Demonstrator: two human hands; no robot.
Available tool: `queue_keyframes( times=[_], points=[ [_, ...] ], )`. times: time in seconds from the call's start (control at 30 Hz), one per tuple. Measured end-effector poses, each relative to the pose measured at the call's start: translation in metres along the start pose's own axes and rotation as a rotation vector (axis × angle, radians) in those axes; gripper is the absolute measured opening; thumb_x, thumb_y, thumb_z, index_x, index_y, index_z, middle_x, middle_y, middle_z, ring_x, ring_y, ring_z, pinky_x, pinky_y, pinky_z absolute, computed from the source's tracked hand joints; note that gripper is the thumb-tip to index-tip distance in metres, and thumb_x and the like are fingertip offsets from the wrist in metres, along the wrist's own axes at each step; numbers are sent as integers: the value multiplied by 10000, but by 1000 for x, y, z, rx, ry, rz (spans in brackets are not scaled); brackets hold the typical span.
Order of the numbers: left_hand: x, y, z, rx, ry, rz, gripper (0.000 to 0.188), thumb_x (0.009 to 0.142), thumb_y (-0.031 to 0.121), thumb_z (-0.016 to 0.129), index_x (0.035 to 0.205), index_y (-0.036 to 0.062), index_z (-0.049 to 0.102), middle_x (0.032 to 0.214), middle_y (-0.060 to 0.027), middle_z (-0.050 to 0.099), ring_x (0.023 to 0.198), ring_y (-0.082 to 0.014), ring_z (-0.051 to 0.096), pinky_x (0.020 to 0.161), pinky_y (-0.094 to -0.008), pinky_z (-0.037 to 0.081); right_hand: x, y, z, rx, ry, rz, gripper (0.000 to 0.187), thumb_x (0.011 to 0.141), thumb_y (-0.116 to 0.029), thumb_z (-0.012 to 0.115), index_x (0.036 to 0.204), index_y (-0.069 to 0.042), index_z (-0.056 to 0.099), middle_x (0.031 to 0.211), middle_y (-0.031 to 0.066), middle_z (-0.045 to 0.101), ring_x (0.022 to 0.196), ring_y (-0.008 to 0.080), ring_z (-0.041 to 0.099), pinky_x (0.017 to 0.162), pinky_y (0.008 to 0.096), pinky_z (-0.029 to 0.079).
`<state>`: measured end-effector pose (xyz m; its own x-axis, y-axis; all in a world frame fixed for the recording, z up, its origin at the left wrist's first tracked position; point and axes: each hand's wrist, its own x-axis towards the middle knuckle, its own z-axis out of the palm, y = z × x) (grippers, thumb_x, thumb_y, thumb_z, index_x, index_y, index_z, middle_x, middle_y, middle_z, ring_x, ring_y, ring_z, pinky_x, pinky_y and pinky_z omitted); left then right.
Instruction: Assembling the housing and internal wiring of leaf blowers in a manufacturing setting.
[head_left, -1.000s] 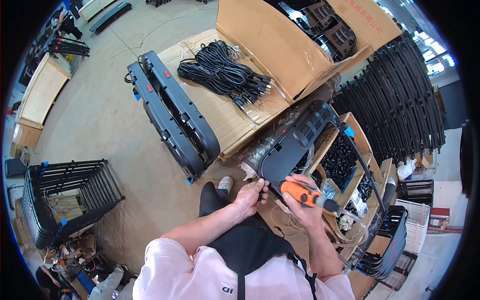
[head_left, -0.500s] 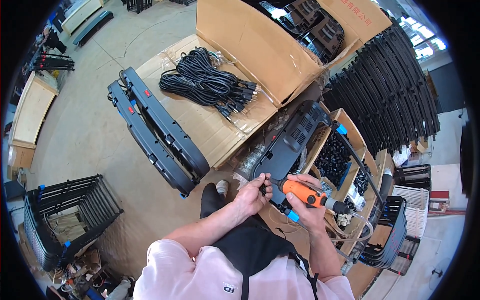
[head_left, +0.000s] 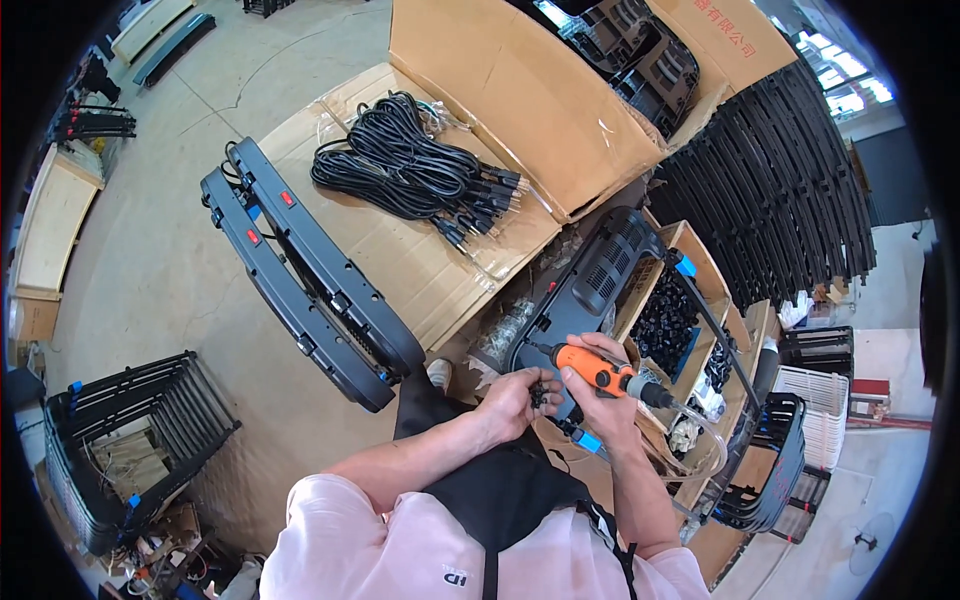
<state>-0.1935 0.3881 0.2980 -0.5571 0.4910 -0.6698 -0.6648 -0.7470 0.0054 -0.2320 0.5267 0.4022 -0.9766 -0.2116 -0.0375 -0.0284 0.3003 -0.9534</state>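
Observation:
My right hand (head_left: 607, 405) is wrapped round an orange power screwdriver (head_left: 584, 364) with a clear hose at its rear end. The tip of the tool points left, at the near end of a long black plastic housing (head_left: 567, 310); whether it touches is too small to tell. Just below the tip, my left hand (head_left: 508, 404) is curled, palm up, round several small black screws (head_left: 541, 394). The housing lies inside a black tube frame with blue end pieces (head_left: 588, 440).
Wooden bins (head_left: 665, 318) of small black parts stand right of the housing. On an opened carton (head_left: 470, 262) lie coiled black cables (head_left: 405, 165). Two long black housings (head_left: 310, 270) lean at its left edge. Black frames are stacked at far right (head_left: 790, 180) and lower left (head_left: 150, 430).
The screwdriver has moved up and left, away from my left hand's fingers, with its tip now over the housing. My left hand has opened somewhat and shows the screws.

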Motion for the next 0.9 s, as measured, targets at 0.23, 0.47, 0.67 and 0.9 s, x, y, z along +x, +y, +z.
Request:
queue_keyframes(
  times=[0.23, 0.47, 0.67, 0.9],
  points=[
    [-8, 0, -10, 169, -122, 38, 226, 1104, 303, 582, 1060, 105, 682, 915, -7, 690, 739, -134, 648, 617, -264, 506, 12, 8, 10, -119, -97, -13, 405, 883, -29, 792, 1253, -23, 628, 1266, 138, 716, 1048, 176, 715, 936, 317, 579],
    [-5, 6, -11, 304, -231, 89, 238, 1089, 330, 617, 983, 117, 633, 819, 8, 644, 669, -96, 584, 578, -246, 448, 23, -6, 10, -167, -164, -4, 357, 868, 16, 778, 1195, -15, 638, 1288, 191, 699, 1150, 232, 694, 1016, 378, 563],
    [3, 10, -18, 375, -206, 174, 240, 1084, 325, 629, 992, 104, 631, 836, 9, 639, 674, -88, 581, 584, -239, 454, 27, -4, 15, -154, -166, 22, 350, 871, 12, 778, 1193, -13, 642, 1279, 182, 706, 1143, 230, 699, 1008, 372, 567],
    [-12, 16, -5, 344, -122, 116, 222, 1116, 275, 562, 1071, 76, 650, 847, 1, 636, 721, -111, 590, 624, -258, 473, 23, -15, 12, -77, -116, 112, 501, 878, 7, 788, 1331, -29, 575, 1306, 166, 694, 1159, 226, 690, 1027, 372, 556]
  ],
)
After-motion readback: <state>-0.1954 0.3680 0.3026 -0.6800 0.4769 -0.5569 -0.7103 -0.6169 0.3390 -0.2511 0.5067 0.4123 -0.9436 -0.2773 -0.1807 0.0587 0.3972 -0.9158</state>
